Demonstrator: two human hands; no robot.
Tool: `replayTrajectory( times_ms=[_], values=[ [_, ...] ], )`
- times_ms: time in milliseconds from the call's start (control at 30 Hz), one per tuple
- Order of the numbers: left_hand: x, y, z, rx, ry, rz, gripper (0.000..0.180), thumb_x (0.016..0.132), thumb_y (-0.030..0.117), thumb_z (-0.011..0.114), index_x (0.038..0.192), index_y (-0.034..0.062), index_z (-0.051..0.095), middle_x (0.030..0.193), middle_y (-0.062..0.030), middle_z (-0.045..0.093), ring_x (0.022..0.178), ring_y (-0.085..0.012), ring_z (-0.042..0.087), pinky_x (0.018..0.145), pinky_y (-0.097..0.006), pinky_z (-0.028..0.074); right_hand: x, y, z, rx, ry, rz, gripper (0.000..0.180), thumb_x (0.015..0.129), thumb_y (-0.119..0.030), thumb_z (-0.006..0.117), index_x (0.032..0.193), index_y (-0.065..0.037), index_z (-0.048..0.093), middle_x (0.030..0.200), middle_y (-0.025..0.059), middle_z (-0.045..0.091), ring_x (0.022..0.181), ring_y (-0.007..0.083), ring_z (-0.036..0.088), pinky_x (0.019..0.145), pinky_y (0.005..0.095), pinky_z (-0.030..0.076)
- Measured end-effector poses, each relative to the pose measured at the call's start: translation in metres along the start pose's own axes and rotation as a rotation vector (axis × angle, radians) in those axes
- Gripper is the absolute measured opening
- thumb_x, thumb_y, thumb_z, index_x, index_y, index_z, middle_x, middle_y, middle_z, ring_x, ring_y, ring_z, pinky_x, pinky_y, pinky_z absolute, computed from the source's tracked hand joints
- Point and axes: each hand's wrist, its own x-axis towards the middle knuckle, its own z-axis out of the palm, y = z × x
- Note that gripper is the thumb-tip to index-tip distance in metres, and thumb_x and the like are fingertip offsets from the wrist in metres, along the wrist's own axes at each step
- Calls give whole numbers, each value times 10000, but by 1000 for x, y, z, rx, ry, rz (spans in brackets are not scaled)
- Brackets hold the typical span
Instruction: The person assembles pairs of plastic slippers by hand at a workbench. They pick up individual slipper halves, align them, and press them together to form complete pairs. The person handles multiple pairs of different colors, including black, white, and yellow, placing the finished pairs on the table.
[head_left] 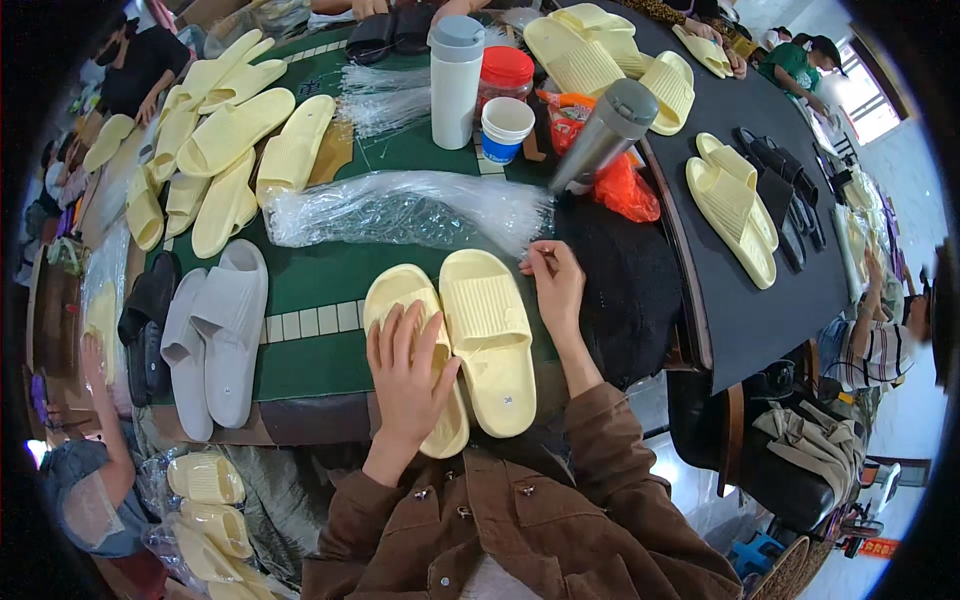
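Observation:
A pair of pale yellow slippers lies in front of me at the near table edge. On the strap of the left slipper (pixel 403 285) rests my left hand (pixel 408 375), open, its fingers spread and the strap partly hidden beneath. The right slipper (pixel 487 340) stands beside it, toe away from me, with nothing on it. My right hand (pixel 556 285) is closed in a pinch at the frayed right end of a bundle of clear plastic strands and film (pixel 400 210). Between its fingertips seems to be a thin clear strand, too fine to see well.
Grey slippers (pixel 230 330) and black slippers (pixel 146 325) sit at left, below several yellow slippers (pixel 235 130). Beyond the bundle stand a white bottle (pixel 457 90), a paper cup (pixel 505 130), a red-lidded jar (pixel 506 72) and a steel flask (pixel 606 130). Other people work around the tables.

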Motion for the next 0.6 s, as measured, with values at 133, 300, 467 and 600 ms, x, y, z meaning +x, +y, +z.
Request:
replayTrajectory(
  times_ms=[133, 300, 467, 600],
  values=[
    [2, -3, 9, 39, 34, 17, 540, 864, 229, 669, 1357, 77, 510, 1447, -139, 440, 1386, -357, 352, 1159, -552, 226, -3, -10, 1, 30, -31, 28, 61, 944, 8, 598, 993, 39, 619, 846, 67, 652, 727, 119, 644, 648, 249, 524],
    [0, -3, 11, 69, 53, 34, 528, 863, 207, 668, 1355, 90, 518, 1440, -129, 450, 1380, -349, 367, 1158, -541, 237, -6, -8, -5, 162, -37, 87, 75, 951, -5, 600, 1000, 40, 635, 903, 43, 662, 719, 73, 594, 617, 210, 473],
    [2, -2, 5, 52, 57, 60, 549, 873, 150, 660, 1382, 43, 483, 1421, -150, 459, 1375, -346, 373, 1140, -516, 276, -31, -38, -11, 14, -29, -137, 108, 921, -6, 629, 992, 22, 706, 1065, 96, 678, 837, 115, 639, 650, 237, 504],
    [-6, 5, 7, -197, 209, 21, 619, 879, 32, 639, 1443, -18, 392, 1256, -185, 544, 1233, -344, 479, 1054, -466, 364, -60, -85, -16, 51, -140, -179, 120, 918, -8, 609, 982, 13, 709, 1103, 113, 683, 890, 156, 652, 724, 266, 513]
  ],
)
